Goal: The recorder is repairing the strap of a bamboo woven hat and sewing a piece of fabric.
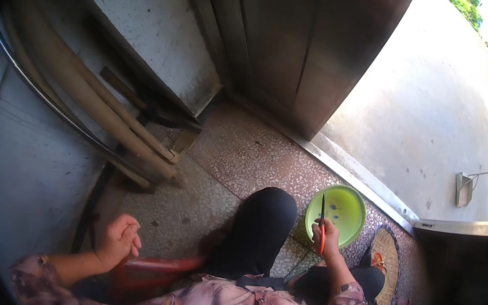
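Note:
My right hand (327, 236) grips a pair of scissors (322, 226) by the orange-red handles, with the dark blades pointing away from me. It is above the near left part of a green plastic basin (351, 211), which stands on the floor and has a few dark blue marks on its inside bottom. My left hand (119, 239) is raised at the lower left, apart from the basin. Its fingers are curled in, and whatever may be inside them is hidden. Beneath that hand is a reddish, glossy surface (160, 264), partly covered by my arm and clothing.
Several wooden poles (98, 98) and a curved metal tube lean at the left. A dark door panel (281, 47) stands ahead, beside a metal threshold (368, 180). Right of the basin lies a woven, dark-rimmed piece (388, 280), near my foot. A metal dustpan (464, 190) is outside.

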`<state>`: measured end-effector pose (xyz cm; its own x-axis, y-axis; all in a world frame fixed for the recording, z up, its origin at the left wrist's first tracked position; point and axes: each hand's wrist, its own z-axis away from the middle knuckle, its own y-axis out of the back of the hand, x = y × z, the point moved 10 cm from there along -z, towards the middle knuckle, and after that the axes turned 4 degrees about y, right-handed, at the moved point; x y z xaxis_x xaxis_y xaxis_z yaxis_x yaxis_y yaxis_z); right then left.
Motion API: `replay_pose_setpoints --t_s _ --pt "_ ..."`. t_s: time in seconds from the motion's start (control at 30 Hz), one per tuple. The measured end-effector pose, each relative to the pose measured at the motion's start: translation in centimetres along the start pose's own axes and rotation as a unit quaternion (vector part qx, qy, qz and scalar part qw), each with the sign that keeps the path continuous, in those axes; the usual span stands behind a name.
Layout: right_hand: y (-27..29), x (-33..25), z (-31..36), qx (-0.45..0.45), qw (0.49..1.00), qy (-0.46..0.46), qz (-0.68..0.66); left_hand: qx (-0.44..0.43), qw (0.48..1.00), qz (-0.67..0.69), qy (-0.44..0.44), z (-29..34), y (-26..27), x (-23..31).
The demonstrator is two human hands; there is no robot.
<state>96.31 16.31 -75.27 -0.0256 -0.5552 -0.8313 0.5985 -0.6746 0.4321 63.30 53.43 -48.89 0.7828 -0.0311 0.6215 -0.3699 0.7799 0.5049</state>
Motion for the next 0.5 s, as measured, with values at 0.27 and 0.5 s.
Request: replay_pose_setpoints --t_s 0.27,0.5 --pt "-5.8 -1.2 -1.2 -0.185 0.981 0.041 0.047 0.13 0.986 -0.082 0.064 1.0 1.3 -0.6" --pt "-2.6 1.6 1.2 -0.193 0.957 -0.051 0.209 0.123 0.983 -0.115 0.073 -0.1 1.4 -2.9"
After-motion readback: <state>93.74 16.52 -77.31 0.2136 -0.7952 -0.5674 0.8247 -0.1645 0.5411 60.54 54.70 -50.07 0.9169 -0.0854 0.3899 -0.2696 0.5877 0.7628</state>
